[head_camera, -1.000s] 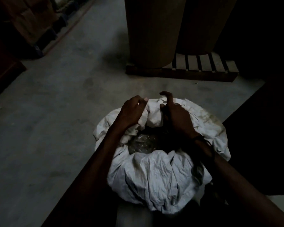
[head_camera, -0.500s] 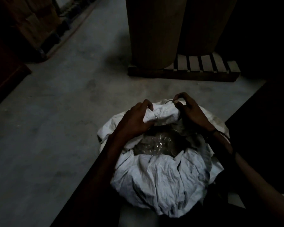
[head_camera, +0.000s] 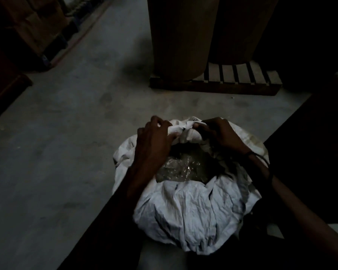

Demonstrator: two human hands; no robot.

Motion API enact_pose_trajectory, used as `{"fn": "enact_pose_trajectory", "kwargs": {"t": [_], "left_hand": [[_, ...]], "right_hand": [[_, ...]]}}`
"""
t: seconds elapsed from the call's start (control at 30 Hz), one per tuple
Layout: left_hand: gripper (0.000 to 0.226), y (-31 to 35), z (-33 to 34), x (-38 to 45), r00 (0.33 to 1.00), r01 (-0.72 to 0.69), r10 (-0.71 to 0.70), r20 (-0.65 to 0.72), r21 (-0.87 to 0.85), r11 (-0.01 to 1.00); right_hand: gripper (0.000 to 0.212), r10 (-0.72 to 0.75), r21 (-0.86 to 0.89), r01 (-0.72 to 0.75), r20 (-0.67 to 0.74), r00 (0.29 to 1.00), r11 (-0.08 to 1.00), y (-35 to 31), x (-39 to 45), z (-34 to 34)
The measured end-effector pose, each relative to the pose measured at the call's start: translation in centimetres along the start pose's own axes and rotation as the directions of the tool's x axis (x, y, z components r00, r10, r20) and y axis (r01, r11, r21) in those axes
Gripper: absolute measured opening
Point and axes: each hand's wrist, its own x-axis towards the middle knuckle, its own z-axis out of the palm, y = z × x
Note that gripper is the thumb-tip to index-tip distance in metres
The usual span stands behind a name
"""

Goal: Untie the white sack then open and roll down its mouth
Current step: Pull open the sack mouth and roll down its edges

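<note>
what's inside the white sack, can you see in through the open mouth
Inside the white sack, crinkled clear plastic shows through the open mouth. What the plastic covers is too dark to tell. The left hand and right hand grip the far rim.

Over the last second the right hand [head_camera: 220, 133] shifts from the middle of the white sack [head_camera: 189, 211] to its far rim — the thumb that stuck up is now folded onto the cloth. The left hand [head_camera: 154, 139] slides along the same rim, fingers curled over it. The mouth gapes wider — more of the shiny plastic lining [head_camera: 180, 168] shows.
</note>
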Motion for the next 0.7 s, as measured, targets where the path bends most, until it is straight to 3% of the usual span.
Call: {"fn": "enact_pose_trajectory", "kwargs": {"t": [0.03,0.1,0.2,0.27,0.3,0.37,0.4,0.47,0.57,0.63,0.7], "left_hand": [[0.037,0.4,0.3,-0.8,1.000,0.019,-0.019,-0.003,0.075,0.997],[0.033,0.5,0.8,-1.0,0.996,0.085,-0.085,0.006,0.064,0.994],[0.026,-0.5,0.9,1.2,0.976,0.216,-0.217,0.026,-0.265,0.940],[0.028,-1.2,0.4,2.5,0.955,0.295,-0.246,0.163,-0.522,0.800],[0.032,-1.5,0.0,2.9,0.937,0.348,-0.245,0.250,-0.605,0.716],[0.039,-1.8,-0.4,2.9,0.908,0.413,-0.231,0.349,-0.654,0.634],[0.041,-1.6,-0.6,2.8,0.910,0.408,-0.238,0.338,-0.637,0.655],[0.040,-0.9,-0.9,2.0,0.955,0.296,-0.235,0.181,-0.534,0.792],[0.034,1.3,-1.1,-1.6,0.967,0.170,-0.194,-0.164,-0.148,0.974],[0.039,2.4,-0.5,-3.9,0.945,0.243,-0.207,-0.254,0.121,0.962],[0.044,2.6,0.4,-4.8,0.949,0.292,-0.254,-0.188,0.211,0.933]], "right_hand": [[0.049,0.006,0.032,-0.007,0.038,0.999,0.999,0.0,0.2,-0.3],[0.051,0.009,0.021,-0.010,0.040,0.999,1.000,-0.2,0.1,-0.2],[0.040,-0.025,-0.127,-0.004,-0.226,0.974,0.992,-1.0,-0.9,0.6],[0.048,-0.161,-0.371,0.015,-0.365,0.917,0.929,-1.3,-2.2,1.0],[0.052,-0.197,-0.444,0.013,-0.372,0.907,0.896,-1.6,-2.9,1.1],[0.050,-0.110,-0.477,-0.055,-0.311,0.944,0.877,-1.7,-3.7,1.3],[0.046,-0.032,-0.479,-0.110,-0.278,0.960,0.871,-1.6,-3.6,1.4],[0.040,0.065,-0.428,-0.167,-0.244,0.968,0.888,-1.2,-3.1,1.6],[0.037,0.059,-0.125,-0.101,-0.303,0.951,0.987,-0.7,-2.5,1.5],[0.033,0.091,0.015,-0.090,-0.310,0.946,0.996,0.0,-2.0,0.9],[0.032,0.108,0.058,-0.095,-0.309,0.945,0.994,0.2,-1.9,0.4]]}}
